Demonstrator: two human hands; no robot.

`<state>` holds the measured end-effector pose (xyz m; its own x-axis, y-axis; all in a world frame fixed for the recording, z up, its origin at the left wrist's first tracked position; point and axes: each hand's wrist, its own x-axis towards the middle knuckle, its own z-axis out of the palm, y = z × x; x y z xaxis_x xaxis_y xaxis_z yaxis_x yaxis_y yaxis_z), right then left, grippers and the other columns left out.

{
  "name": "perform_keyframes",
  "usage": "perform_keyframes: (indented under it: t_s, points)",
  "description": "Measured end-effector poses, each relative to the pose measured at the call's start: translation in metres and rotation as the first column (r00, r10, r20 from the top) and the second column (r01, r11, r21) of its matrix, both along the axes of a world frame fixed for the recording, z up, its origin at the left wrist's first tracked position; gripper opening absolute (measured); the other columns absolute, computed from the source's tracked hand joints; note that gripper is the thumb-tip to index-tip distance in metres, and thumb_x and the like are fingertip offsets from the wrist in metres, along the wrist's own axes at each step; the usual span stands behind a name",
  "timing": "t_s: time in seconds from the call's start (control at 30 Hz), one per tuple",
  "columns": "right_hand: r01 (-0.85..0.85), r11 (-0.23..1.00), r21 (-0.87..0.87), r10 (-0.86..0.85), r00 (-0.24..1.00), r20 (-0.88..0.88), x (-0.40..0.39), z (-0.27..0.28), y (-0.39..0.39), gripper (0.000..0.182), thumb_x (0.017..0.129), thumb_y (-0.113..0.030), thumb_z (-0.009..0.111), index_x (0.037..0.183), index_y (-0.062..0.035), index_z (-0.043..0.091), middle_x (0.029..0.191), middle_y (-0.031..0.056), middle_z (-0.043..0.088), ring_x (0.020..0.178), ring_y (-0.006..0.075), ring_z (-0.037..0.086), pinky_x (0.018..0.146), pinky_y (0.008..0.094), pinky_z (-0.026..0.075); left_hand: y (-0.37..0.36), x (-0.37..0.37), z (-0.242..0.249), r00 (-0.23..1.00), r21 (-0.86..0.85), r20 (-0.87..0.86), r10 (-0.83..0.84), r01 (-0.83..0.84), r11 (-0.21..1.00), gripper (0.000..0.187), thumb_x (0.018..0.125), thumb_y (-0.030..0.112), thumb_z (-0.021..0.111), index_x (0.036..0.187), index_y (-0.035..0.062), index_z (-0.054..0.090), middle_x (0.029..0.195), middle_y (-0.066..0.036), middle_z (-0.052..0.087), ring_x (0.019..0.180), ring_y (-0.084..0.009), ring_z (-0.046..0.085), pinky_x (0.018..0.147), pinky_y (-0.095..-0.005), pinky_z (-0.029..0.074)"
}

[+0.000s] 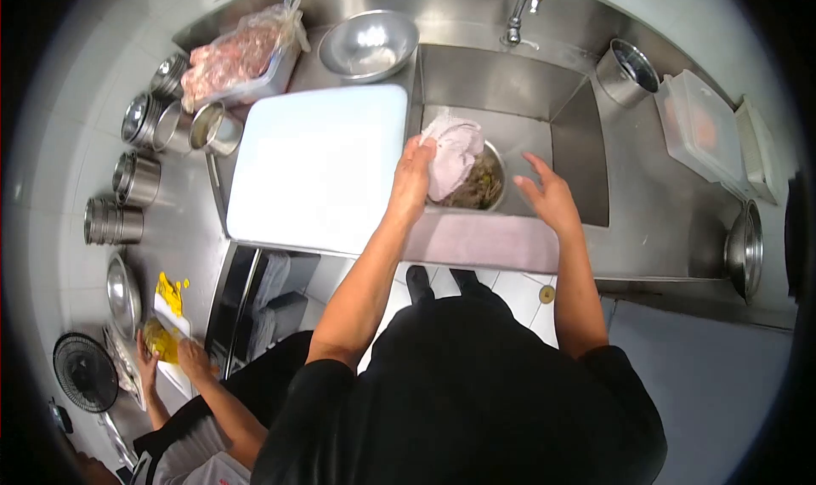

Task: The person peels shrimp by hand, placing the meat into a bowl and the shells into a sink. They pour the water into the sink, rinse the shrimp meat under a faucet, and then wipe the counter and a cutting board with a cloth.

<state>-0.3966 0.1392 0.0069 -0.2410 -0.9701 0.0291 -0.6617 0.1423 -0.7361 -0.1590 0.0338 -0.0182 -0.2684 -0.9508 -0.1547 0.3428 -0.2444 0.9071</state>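
Observation:
My left hand (413,177) is closed on a crumpled pale pink cloth (455,152), which hangs over the sink. Below the cloth, a round metal bowl (500,169) sits in the steel sink (520,130), partly covered by it in this view. Wet-looking brownish-green contents (478,187) show inside the bowl. To the right of the bowl, my right hand (548,194) is empty, its fingers spread above the sink's front part. A second pink cloth (480,238) lies spread along the sink's front edge.
Left of the sink lies a large white board (319,170). Behind it stand a metal bowl (370,47) and a tub of bagged raw meat (242,60). A faucet (517,22) rises at the back. At lower left, another person's hands (174,357) work with something yellow.

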Motion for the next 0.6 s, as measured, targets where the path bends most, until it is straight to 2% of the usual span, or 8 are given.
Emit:
perform_keyframes:
  t_s: [0.03, 0.13, 0.17, 0.27, 0.3, 0.4, 0.5, 0.6]
  points:
    - [-0.003, 1.000, -0.010, 0.004, 0.999, 0.044, -0.008, -0.006, -0.018, 0.056, 0.092, -0.033, 0.065, 0.138, -0.0050, 0.049, 0.135, 0.0238, 0.056, 0.125, 0.0399, 0.053, 0.104, 0.0417, 0.042, -0.001, -0.008, 0.021, 0.984, 0.057, 0.180, -0.012, 0.002, 0.998, 0.043, 0.099, 0.031, 0.055, 0.124, -0.0028, 0.058, 0.104, -0.004, 0.065, 0.094, -0.0148, 0.058, 0.087, -0.0270, 0.045]
    - [0.034, 0.999, 0.038, -0.037, 0.996, 0.080, -0.050, -0.037, -0.079, 0.068, 0.091, -0.035, 0.066, 0.145, -0.0029, 0.041, 0.137, 0.0238, 0.054, 0.126, 0.0392, 0.053, 0.105, 0.0412, 0.042, -0.027, -0.026, 0.022, 0.880, -0.029, 0.418, -0.225, 0.261, 0.965, 0.029, 0.098, 0.025, 0.057, 0.111, 0.0006, 0.067, 0.108, -0.004, 0.066, 0.098, -0.0169, 0.061, 0.089, -0.0278, 0.043]
    - [0.051, 0.997, 0.061, -0.056, 0.995, 0.080, -0.066, -0.046, -0.103, 0.072, 0.090, -0.036, 0.066, 0.147, -0.0022, 0.037, 0.138, 0.0239, 0.053, 0.127, 0.0389, 0.053, 0.106, 0.0412, 0.041, -0.036, -0.035, 0.019, 0.792, -0.097, 0.595, -0.137, 0.240, 0.966, 0.028, 0.098, 0.025, 0.059, 0.103, 0.0003, 0.069, 0.104, -0.011, 0.069, 0.097, -0.0251, 0.065, 0.087, -0.0329, 0.046]
    - [0.121, 0.991, 0.064, -0.120, 0.993, -0.021, -0.110, -0.062, -0.170, 0.080, 0.089, -0.039, 0.065, 0.150, -0.0022, 0.030, 0.139, 0.0242, 0.052, 0.128, 0.0393, 0.051, 0.107, 0.0421, 0.040, -0.047, -0.063, 0.015, 0.620, -0.557, 0.738, 0.266, 0.338, 0.759, 0.033, 0.097, 0.031, 0.059, 0.102, -0.0009, 0.068, 0.099, -0.020, 0.069, 0.099, -0.0334, 0.065, 0.087, -0.0386, 0.048]
    - [0.142, 0.988, 0.059, -0.141, 0.990, -0.027, -0.118, -0.063, -0.190, 0.080, 0.089, -0.040, 0.064, 0.151, -0.0019, 0.029, 0.139, 0.0245, 0.052, 0.129, 0.0391, 0.050, 0.107, 0.0422, 0.039, -0.048, -0.073, 0.018, 0.552, -0.480, 0.804, 0.221, 0.384, 0.788, 0.035, 0.096, 0.033, 0.059, 0.103, -0.0009, 0.064, 0.100, -0.027, 0.066, 0.097, -0.0401, 0.063, 0.087, -0.0436, 0.048]
    - [0.209, 0.978, 0.015, -0.208, 0.978, -0.031, -0.150, -0.066, -0.241, 0.081, 0.090, -0.042, 0.062, 0.151, -0.0010, 0.028, 0.139, 0.0255, 0.052, 0.130, 0.0390, 0.050, 0.108, 0.0422, 0.039, -0.055, -0.105, 0.034, 0.447, -0.238, 0.891, 0.076, 0.319, 0.918, 0.037, 0.095, 0.035, 0.059, 0.105, -0.0011, 0.060, 0.105, -0.026, 0.065, 0.095, -0.0391, 0.065, 0.085, -0.0452, 0.048]
    - [0.192, 0.980, -0.045, -0.191, 0.981, 0.028, -0.165, -0.077, -0.285, 0.080, 0.090, -0.041, 0.061, 0.150, 0.0003, 0.029, 0.138, 0.0266, 0.052, 0.130, 0.0393, 0.049, 0.109, 0.0415, 0.038, -0.077, -0.123, 0.023, 0.574, -0.327, 0.808, 0.130, 0.255, 0.910, 0.047, 0.089, 0.041, 0.066, 0.107, -0.0001, 0.054, 0.098, -0.029, 0.066, 0.087, -0.0444, 0.065, 0.078, -0.0491, 0.051]
    - [0.149, 0.989, 0.020, -0.150, 0.975, 0.161, -0.172, -0.068, -0.304, 0.085, 0.088, -0.044, 0.062, 0.152, -0.0011, 0.026, 0.145, 0.0245, 0.045, 0.134, 0.0380, 0.046, 0.112, 0.0399, 0.035, -0.108, -0.134, 0.005, 0.799, -0.133, 0.601, 0.002, 0.098, 0.986, 0.044, 0.085, 0.041, 0.073, 0.105, 0.0050, 0.058, 0.103, -0.018, 0.072, 0.089, -0.0354, 0.070, 0.078, -0.0478, 0.052]
